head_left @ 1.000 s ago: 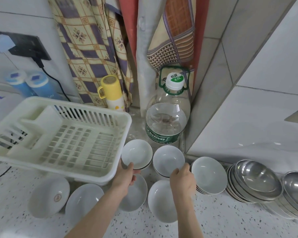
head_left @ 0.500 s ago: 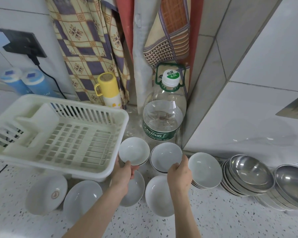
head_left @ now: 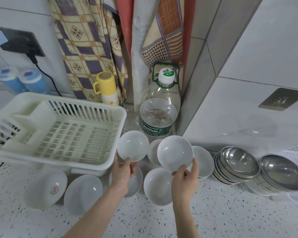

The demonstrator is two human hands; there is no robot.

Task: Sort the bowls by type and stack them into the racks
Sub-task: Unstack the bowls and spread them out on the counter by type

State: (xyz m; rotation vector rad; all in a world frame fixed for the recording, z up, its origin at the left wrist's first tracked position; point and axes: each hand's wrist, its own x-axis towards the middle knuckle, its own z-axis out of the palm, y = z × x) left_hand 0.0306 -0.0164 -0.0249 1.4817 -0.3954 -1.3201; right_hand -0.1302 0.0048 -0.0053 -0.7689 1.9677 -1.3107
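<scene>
Left hand [head_left: 123, 170] clamped on near rim of small white ceramic bowl [head_left: 133, 146], thumb over the lip at 6 o'clock, bowl lifted clear of counter, mouth tilted toward camera. Right hand [head_left: 185, 177] clamped likewise on second small white ceramic bowl [head_left: 175, 153], grip at that bowl's 5 o'clock rim, bowl raised and tilted the same way. Held bowls side by side, apart, not touching.

Cream slatted plastic dish rack [head_left: 110, 162] at 9 o'clock from left-hand bowl, its right wall just beside that bowl. Rack floor bare of dishes. Long axis of rack running 9-to-3 across the view. Left hand the nearer to rack; right-hand bowl needs to cross over the left or follow after.

More white bowls on the speckled counter [head_left: 222, 212]: under and between the hands, plus a logo-marked white bowl [head_left: 46, 188] at 8 o'clock. Nested stainless steel bowls [head_left: 239, 163] at 3 o'clock, well apart from rack.

Judgement: pick-up done, transfer to rack pending; left bowl likely first in.
</scene>
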